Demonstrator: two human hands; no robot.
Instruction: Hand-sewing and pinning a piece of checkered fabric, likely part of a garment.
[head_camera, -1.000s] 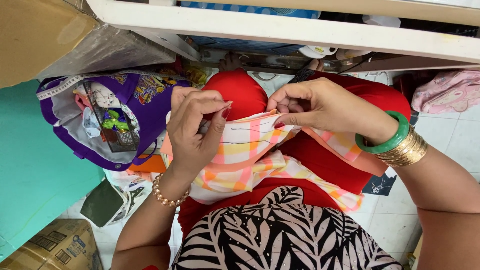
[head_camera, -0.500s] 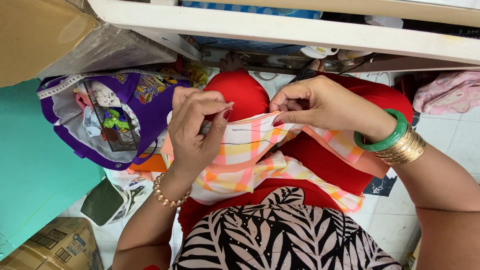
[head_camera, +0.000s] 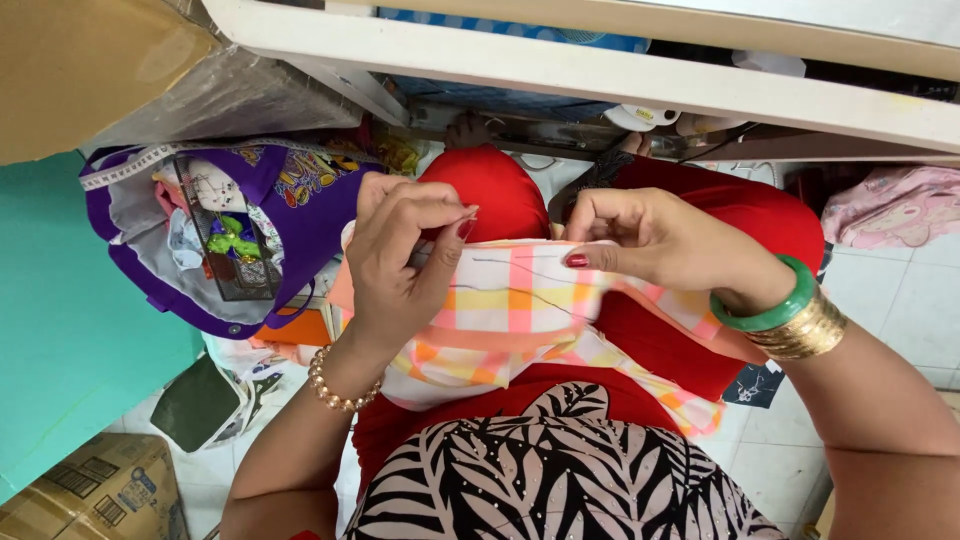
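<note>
Little moved; left hand (head_camera: 400, 265) still pinches thread (head_camera: 520, 270) (runs rightward), right hand (head_camera: 660, 245) grip clamps checked cloth (head_camera: 510, 310).

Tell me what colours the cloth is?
The cloth is checked pink, orange, yellow and white; head view.

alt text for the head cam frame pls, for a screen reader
Seen from above, a seated person's left hand pinches a thin dark thread over a pink, orange and white checked cloth on their lap, which the right hand holds at its top edge. A purple fabric bag sits open at left.
</note>
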